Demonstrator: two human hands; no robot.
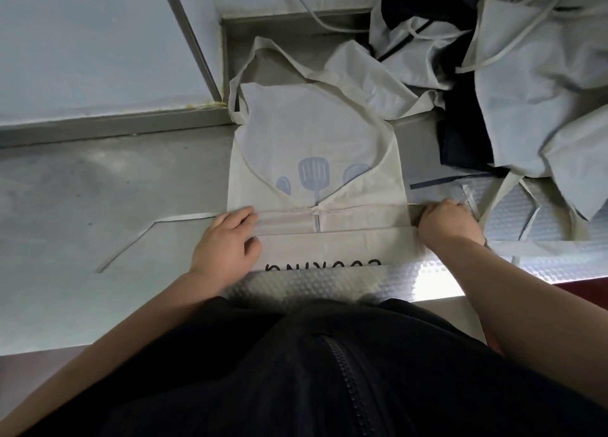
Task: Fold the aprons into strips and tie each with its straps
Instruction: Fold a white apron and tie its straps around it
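**Q:** how do I get this fold to come out clean?

**A:** Start at the hands. Your left hand [223,242] lies on the left end of the folded band [286,223] with the fingers fairly straight, pressing it down. I can't tell if the thumb is tucked under. Your right hand [449,221] is curled tight on the right edge of the cream apron [312,134], right where the strap comes out.

The apron is flat in front of you on the steel counter [98,180]. Its sides are folded in over the spatula print [313,173], and the COOKING lettering [322,265] sits at the near edge. I'd say you're partway through rolling it into a strip.

Pull gently outward with both hands so the band goes taut, then turn both ends over together. If one side leads, the strip will probably skew.

**Q:** and the straps?

**A:** Leave them out of the roll. The left waist strap [187,217] trails off across the counter, which is fine since you'll need it loose for tying. The thin cloth will likely slide on the steel, so press as you go.

**Q:** enough room to work?

**A:** It's a bit tight on the right. The pile of aprons [533,84], pale and navy, sits just beside yours with its straps spilling your way, so don't grab the wrong one. The front lip is an embossed metal strip [329,283], and behind the counter there's a pale wall panel [82,42].
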